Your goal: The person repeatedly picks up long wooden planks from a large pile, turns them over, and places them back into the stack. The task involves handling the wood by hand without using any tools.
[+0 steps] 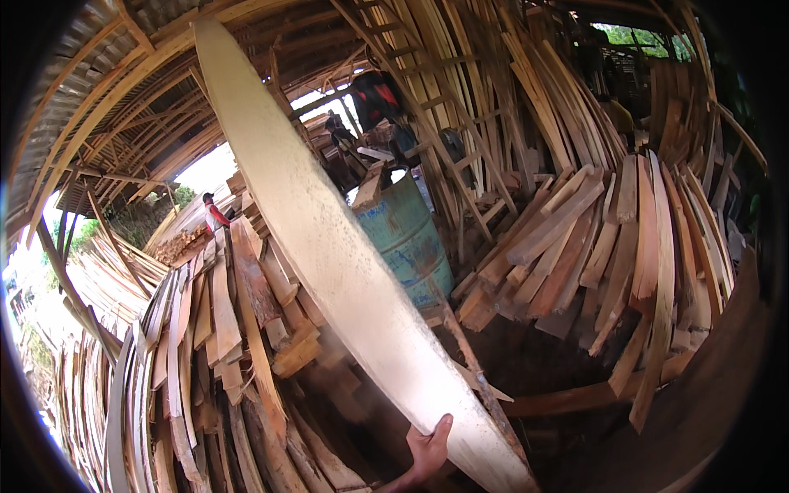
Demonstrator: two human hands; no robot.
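1. Rough offcut slabs (209, 345), bark-edged and curved, lean in a fan at the left.
2. The left hand (427, 450) grips the long pale board (329, 238) near its lower end, thumb on the face and fingers wrapped behind its left edge.
3. The board, smooth-sawn and tapering, slants up toward the roof.
4. A worn blue-green drum (408, 238) stands behind it; its contents are probably wood scraps.
5. Reddish planks (608, 246) are stacked at the right around bare dark ground.

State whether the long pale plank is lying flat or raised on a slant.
Raised on a slant: the pale plank runs from the left hand gripping its lower edge up toward the roof.
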